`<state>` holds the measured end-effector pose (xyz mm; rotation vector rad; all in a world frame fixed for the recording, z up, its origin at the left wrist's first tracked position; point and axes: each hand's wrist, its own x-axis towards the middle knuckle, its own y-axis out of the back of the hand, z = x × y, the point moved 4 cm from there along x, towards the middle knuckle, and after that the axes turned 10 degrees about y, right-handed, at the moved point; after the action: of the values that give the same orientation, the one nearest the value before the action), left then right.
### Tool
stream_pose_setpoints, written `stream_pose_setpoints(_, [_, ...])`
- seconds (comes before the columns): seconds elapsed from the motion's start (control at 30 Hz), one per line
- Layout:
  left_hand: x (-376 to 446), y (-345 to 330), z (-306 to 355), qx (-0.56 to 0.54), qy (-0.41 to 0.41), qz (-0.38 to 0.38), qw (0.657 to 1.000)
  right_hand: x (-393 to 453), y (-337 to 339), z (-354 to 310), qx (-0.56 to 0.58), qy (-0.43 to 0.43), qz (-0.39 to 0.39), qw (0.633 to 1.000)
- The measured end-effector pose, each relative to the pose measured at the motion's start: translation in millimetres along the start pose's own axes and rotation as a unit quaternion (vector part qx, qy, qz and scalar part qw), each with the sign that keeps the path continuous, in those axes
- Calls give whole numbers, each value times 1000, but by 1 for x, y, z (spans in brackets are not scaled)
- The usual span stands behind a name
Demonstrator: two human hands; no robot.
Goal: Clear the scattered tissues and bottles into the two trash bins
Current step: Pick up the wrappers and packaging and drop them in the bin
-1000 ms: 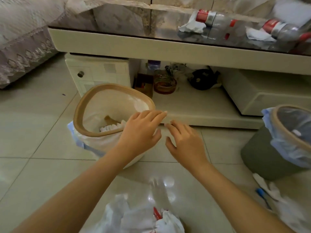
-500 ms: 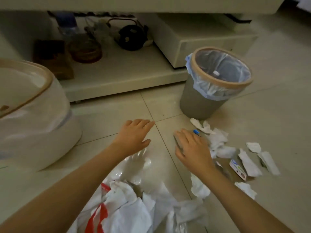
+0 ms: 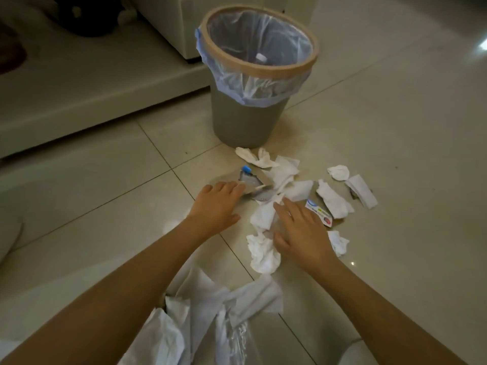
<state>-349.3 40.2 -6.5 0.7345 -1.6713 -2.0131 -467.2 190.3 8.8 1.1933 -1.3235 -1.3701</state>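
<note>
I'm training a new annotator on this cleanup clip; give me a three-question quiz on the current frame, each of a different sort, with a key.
1. True or false: the grey bin lies tipped on its side.
2. Multiple choice: what colour is the cap of the flattened bottle by the left hand? A red, B blue, C green.
3. Fill in: the right hand rests among crumpled white ____ on the floor tiles.

Key: 1 false, it stands upright with a clear liner. 2 B. 3 tissues.
</note>
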Motion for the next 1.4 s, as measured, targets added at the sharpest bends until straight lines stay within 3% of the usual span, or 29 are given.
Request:
stream_pose_setpoints(0.13, [23,-20,8,-5,4,4,1000,-2,-13,10,31,-10,-4,999])
stream_pose_setpoints(0.3, [49,-40,7,74,29,-27,996,2,-25,15,42,-21,-4,999])
stream_pose_setpoints(0.47, [59,-35,1,104,25,-8,994,5,-34,22,56,-37,-3,998])
stream_pose_setpoints(0.53, [55,-27,-4,68,40,29,996,6,-36,26,60,-48,15,997])
stream_pose_setpoints(0.6, [46,-16,-16,-41,89,69,993,9,-37,28,65,-59,27,996])
stream_pose_setpoints(0.67, [38,-10,-32,-194,152,74,966,17,-35,26,68,-57,27,996])
stream_pose_setpoints(0.73, [30,-12,-46,-339,217,55,914,29,-36,22,77,-43,-5,996])
stream_pose_setpoints(0.87, [17,-26,-68,-590,346,-19,730,61,-41,5,40,52,-85,994])
stream_pose_setpoints(0.9, [15,-29,-72,-606,361,-26,708,68,-44,0,21,60,-107,992])
stream_pose_setpoints(1.17, [7,-31,-93,-618,377,-69,686,90,-56,-18,-13,19,-167,986])
stream_pose_setpoints(1.3, [8,-31,-98,-644,371,-69,665,93,-40,-38,55,8,-86,995])
stream_pose_setpoints(1.4, [11,-28,-95,-662,352,-85,656,94,-27,-63,103,74,-48,991])
